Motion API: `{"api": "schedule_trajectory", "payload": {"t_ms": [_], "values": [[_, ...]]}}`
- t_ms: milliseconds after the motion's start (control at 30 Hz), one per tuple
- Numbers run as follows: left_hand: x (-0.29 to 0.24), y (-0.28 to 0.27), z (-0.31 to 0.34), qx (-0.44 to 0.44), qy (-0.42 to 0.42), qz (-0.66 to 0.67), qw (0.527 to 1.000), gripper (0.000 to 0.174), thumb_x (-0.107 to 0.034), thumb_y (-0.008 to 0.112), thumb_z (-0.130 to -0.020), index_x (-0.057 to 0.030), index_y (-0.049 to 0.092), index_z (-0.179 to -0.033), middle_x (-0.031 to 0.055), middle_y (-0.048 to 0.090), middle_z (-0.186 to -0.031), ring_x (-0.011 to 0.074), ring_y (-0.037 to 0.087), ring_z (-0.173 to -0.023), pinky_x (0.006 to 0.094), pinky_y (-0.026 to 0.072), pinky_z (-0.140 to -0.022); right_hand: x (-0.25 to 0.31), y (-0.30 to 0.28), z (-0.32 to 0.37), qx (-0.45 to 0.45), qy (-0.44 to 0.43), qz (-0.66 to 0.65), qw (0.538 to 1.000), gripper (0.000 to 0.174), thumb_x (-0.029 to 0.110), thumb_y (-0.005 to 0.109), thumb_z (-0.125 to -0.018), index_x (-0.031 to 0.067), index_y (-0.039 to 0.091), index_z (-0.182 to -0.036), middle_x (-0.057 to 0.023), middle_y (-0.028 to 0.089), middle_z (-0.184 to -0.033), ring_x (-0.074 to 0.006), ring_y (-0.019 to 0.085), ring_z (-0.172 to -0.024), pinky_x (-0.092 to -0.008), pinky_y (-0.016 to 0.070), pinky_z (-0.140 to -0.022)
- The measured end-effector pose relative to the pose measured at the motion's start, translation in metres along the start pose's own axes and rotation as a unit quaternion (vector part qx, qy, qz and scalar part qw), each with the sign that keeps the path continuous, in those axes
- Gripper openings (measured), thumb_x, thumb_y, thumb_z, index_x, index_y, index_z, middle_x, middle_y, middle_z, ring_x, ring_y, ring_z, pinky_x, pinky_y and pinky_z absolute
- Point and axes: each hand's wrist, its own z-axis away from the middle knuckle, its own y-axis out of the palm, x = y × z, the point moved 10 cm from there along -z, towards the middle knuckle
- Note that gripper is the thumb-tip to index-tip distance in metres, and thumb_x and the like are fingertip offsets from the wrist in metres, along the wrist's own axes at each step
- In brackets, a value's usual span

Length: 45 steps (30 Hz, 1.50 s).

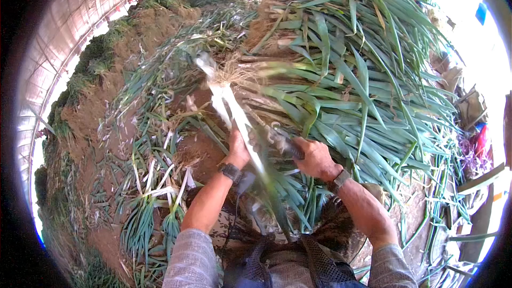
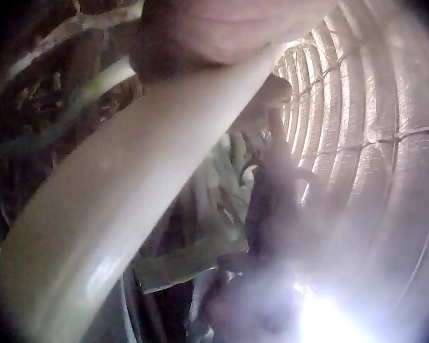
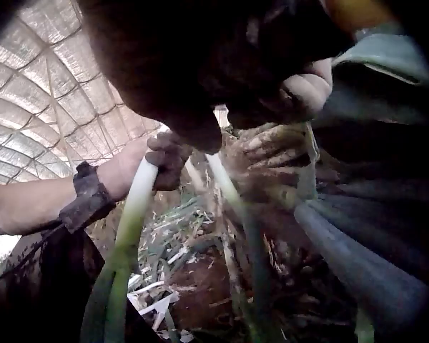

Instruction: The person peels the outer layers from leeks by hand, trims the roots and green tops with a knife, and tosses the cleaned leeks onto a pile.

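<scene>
— Greenhouse sheeting (image 1: 80,16) curves along the upper left, above brown soil (image 1: 85,117) littered with trimmings. What does the person hold?

— At centre, the left hand (image 1: 238,149) has its fingers wrapped round a leek (image 1: 234,114), whose white shaft slants up with the roots at the top. Just right of it, the right hand (image 1: 316,157) curls round a dark-handled tool (image 1: 290,150) beside the shaft. Piled leeks (image 1: 362,74) fill the upper right.

A farm polytunnel: arched plastic roof (image 1: 80,16), bare soil (image 1: 154,26), heaped leeks (image 1: 346,74).
</scene>
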Motion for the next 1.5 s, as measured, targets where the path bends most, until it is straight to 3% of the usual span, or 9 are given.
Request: {"api": "schedule_trajectory", "payload": {"t_ms": [300, 367, 567, 833, 1067, 1133, 1233, 1300, 1500], "values": [[0.005, 0.031, 0.010, 0.129, -0.020, -0.041, 0.991, 0.058, -0.069, 0.039, -0.094, -0.0146, 0.048, -0.076, -0.0010, 0.039, -0.054, 0.0144, 0.041, -0.044, 0.0315, 0.0363, -0.038, 0.004, -0.016, -0.002, -0.046, -0.042, 0.009, 0.998, 0.047, 0.014, 0.073, -0.073, 0.0020, 0.062, -0.116, -0.0208, 0.067, -0.103, -0.0404, 0.065, -0.092, -0.0440, 0.0547, -0.078], [0.004, 0.052, 0.018, 0.286, 0.004, -0.019, 0.958, 0.060, -0.070, 0.038, -0.094, -0.0141, 0.049, -0.078, -0.0009, 0.040, -0.053, 0.0146, 0.040, -0.043, 0.0317, 0.0382, -0.039, 0.022, -0.033, 0.003, -0.085, -0.065, -0.022, 0.994, 0.050, 0.016, 0.074, -0.073, -0.0001, 0.061, -0.119, -0.0224, 0.066, -0.103, -0.0411, 0.065, -0.093, -0.0436, 0.0547, -0.080], [-0.011, 0.033, 0.004, 0.172, 0.009, 0.015, 0.985, 0.059, -0.072, 0.039, -0.092, -0.0150, 0.053, -0.083, -0.0023, 0.040, -0.054, 0.0140, 0.043, -0.043, 0.0310, 0.0396, -0.039, 0.053, -0.061, -0.005, -0.086, -0.105, 0.006, 0.991, 0.050, 0.009, 0.071, -0.070, 0.0047, 0.061, -0.119, -0.0200, 0.067, -0.106, -0.0393, 0.066, -0.094, -0.0437, 0.0546, -0.082], [-0.179, -0.036, 0.050, -0.186, 0.308, -0.054, 0.931, 0.051, -0.065, 0.049, -0.093, -0.0158, 0.055, -0.085, -0.0051, 0.048, -0.058, 0.0079, 0.045, -0.042, 0.0256, 0.0375, -0.037, -0.016, 0.000, 0.006, 0.143, -0.024, 0.086, 0.986, 0.036, 0.025, 0.067, -0.079, 0.0128, 0.066, -0.114, -0.0199, 0.070, -0.089, -0.0411, 0.066, -0.082, -0.0499, 0.0537, -0.074], [-0.331, -0.056, 0.135, -0.317, 0.434, -0.395, 0.744, 0.049, -0.054, 0.047, -0.099, -0.0088, 0.060, -0.083, -0.0033, 0.050, -0.057, 0.0084, 0.048, -0.046, 0.0255, 0.0403, -0.039, -0.054, -0.008, 0.006, 0.095, 0.068, 0.044, 0.992, 0.037, 0.023, 0.066, -0.076, 0.0066, 0.069, -0.109, -0.0242, 0.069, -0.094, -0.0422, 0.066, -0.091, -0.0501, 0.0523, -0.084], [-0.359, -0.063, 0.144, -0.381, 0.401, -0.644, 0.528, 0.049, -0.049, 0.049, -0.099, -0.0027, 0.063, -0.092, 0.0085, 0.062, -0.065, 0.0222, 0.060, -0.057, 0.0383, 0.0488, -0.053, -0.058, -0.008, 0.006, 0.098, 0.077, 0.050, 0.991, 0.037, 0.022, 0.066, -0.075, 0.0064, 0.069, -0.108, -0.0243, 0.069, -0.094, -0.0424, 0.066, -0.090, -0.0502, 0.0522, -0.084], [-0.347, -0.145, 0.124, -0.365, 0.283, -0.798, 0.387, 0.045, -0.044, 0.054, -0.096, -0.0002, 0.065, -0.099, 0.0212, 0.068, -0.080, 0.0381, 0.066, -0.076, 0.0483, 0.0498, -0.070, -0.068, -0.005, 0.005, 0.103, 0.097, 0.057, 0.988, 0.036, 0.020, 0.065, -0.074, 0.0055, 0.069, -0.107, -0.0246, 0.068, -0.094, -0.0427, 0.065, -0.090, -0.0505, 0.0520, -0.084], [-0.317, -0.190, 0.114, -0.356, 0.217, -0.829, 0.373, 0.040, -0.038, 0.058, -0.091, 0.0005, 0.068, -0.094, 0.0282, 0.067, -0.091, 0.0448, 0.066, -0.088, 0.0513, 0.0490, -0.073, -0.073, -0.003, 0.005, 0.111, 0.107, 0.058, 0.986, 0.036, 0.019, 0.065, -0.073, 0.0050, 0.069, -0.106, -0.0249, 0.068, -0.094, -0.0429, 0.065, -0.090, -0.0506, 0.0519, -0.085], [-0.176, -0.155, 0.010, -0.117, 0.003, -0.748, 0.653, 0.035, -0.028, 0.061, -0.086, 0.0059, 0.067, -0.083, 0.0198, 0.069, -0.077, 0.0295, 0.067, -0.073, 0.0427, 0.0505, -0.066, -0.086, 0.003, 0.000, 0.093, 0.130, 0.032, 0.987, 0.042, 0.019, 0.064, -0.072, 0.0049, 0.068, -0.112, -0.0255, 0.068, -0.097, -0.0427, 0.065, -0.093, -0.0492, 0.0520, -0.086]]}}
